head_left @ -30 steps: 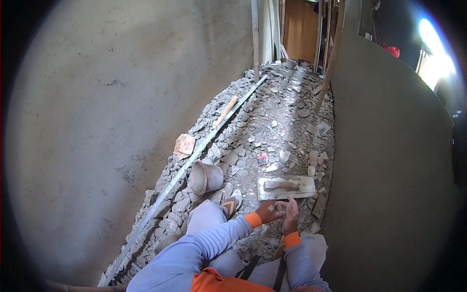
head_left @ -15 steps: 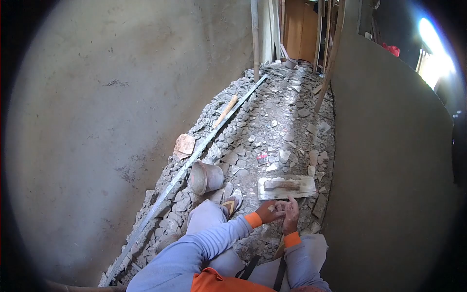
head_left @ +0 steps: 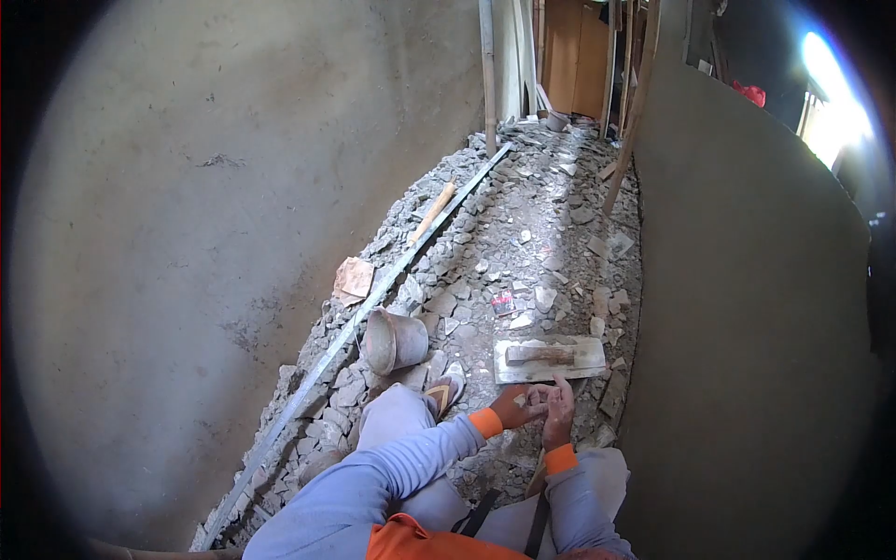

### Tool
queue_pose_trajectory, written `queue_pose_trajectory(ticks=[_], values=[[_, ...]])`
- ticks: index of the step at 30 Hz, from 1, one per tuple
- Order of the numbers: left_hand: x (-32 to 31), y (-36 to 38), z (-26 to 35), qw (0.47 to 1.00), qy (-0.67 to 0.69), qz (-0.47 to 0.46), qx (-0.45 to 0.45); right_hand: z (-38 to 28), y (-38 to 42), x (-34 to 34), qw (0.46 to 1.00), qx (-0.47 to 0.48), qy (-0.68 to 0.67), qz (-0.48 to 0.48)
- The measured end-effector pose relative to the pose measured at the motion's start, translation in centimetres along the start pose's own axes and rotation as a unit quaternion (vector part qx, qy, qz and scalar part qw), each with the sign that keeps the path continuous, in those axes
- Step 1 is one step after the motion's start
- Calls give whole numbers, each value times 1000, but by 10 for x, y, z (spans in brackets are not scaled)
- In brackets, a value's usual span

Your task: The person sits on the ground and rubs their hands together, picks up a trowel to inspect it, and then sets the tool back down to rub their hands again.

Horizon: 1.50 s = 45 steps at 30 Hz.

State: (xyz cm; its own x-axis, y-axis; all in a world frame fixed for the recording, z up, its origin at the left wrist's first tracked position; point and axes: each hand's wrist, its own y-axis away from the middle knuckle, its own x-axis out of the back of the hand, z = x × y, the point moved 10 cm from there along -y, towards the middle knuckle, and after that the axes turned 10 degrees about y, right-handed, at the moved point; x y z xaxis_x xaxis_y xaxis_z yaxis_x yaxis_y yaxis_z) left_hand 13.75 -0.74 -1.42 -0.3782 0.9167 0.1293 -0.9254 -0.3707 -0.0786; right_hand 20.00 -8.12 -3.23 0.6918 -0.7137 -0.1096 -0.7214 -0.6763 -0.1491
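Both hands meet just below a pale rectangular plastering float (head_left: pixel 551 358), which lies on the rubble with its wooden handle upward. My left hand (head_left: pixel 516 405) reaches in from the left, its fingers touching the other hand. My right hand (head_left: pixel 559 413) is raised beside it, with at least one finger pointing up. Whether anything small sits between the fingers is too small to tell. A dusty bucket (head_left: pixel 398 340) lies tipped to the left, near my sandalled foot (head_left: pixel 447 389).
A long metal bar (head_left: pixel 359 319) runs along the left side of the rubble, with a wooden-handled tool (head_left: pixel 432 214) beside it. Plastered walls flank both sides. Bamboo poles (head_left: pixel 635 112) stand toward the far end. A broken reddish slab (head_left: pixel 354 278) lies near the left wall.
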Motion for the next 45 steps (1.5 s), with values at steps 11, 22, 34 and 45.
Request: queue_pose_trajectory(ticks=[11,22,34,45], values=[[1,0,-15,1000,-5,24,-6,-9,2,2,998,-50,-25,9],[-6,-5,-21,998,-58,-1,1,-1,2,6,998,-42,-37,16],[-20,-7,-33,994,-74,-72,25,-6,0,2,997,-54,-56,-7],[-17,-9,-9,996,56,-65,16,19,-6,18,1000,-10,6,24]])
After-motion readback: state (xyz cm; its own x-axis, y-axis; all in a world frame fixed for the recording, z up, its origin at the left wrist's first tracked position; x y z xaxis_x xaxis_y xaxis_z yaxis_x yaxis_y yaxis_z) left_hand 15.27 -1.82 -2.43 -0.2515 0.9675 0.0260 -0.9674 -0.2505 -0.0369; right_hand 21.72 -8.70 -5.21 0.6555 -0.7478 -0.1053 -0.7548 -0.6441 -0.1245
